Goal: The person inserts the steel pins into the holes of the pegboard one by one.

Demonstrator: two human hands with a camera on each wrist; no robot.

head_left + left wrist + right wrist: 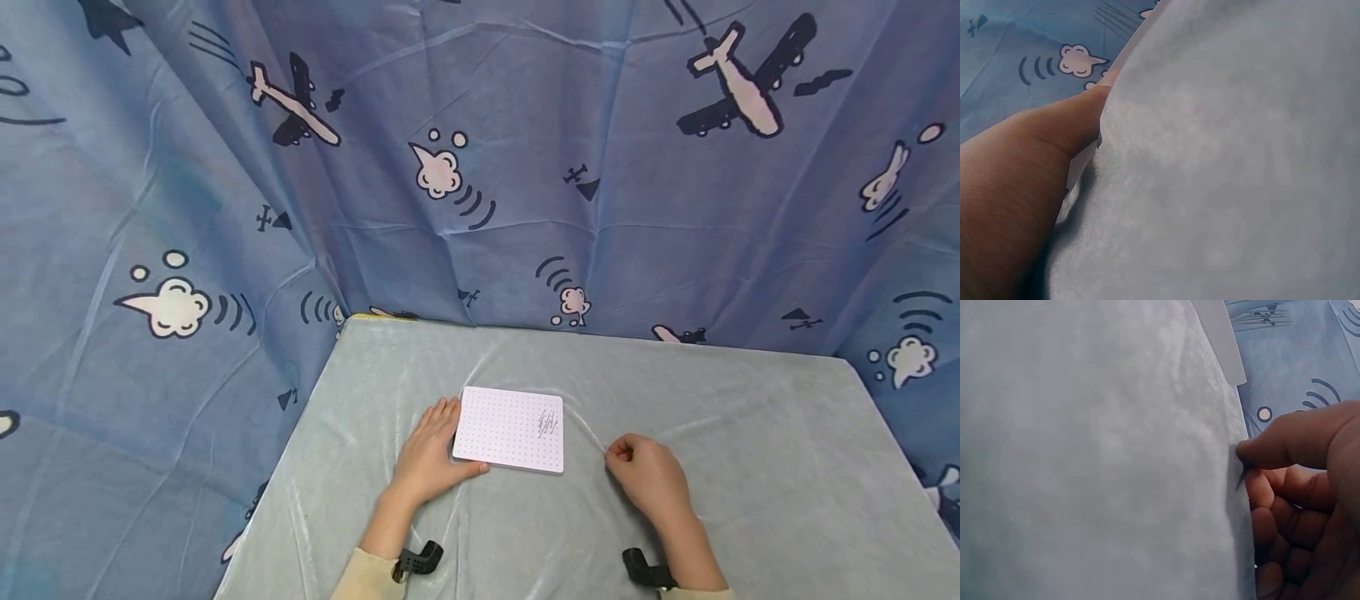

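Observation:
A small notepad with dotted pages lies flat on the cloth, and a patch of dark scribbled strokes marks its right side. My left hand rests at the pad's left edge, fingers straight along that side and thumb reaching to the lower edge. To the right of the pad, apart from it, is my right hand with fingers curled. Between its thumb and forefinger it pinches a short, thin dark piece with a pointed tip; the rest of that piece is hidden by the fingers.
A pale grey velvety cloth with creases covers the table. Behind and at both sides hangs a blue curtain printed with planes and clouds. Black wrist camera mounts sit on both forearms.

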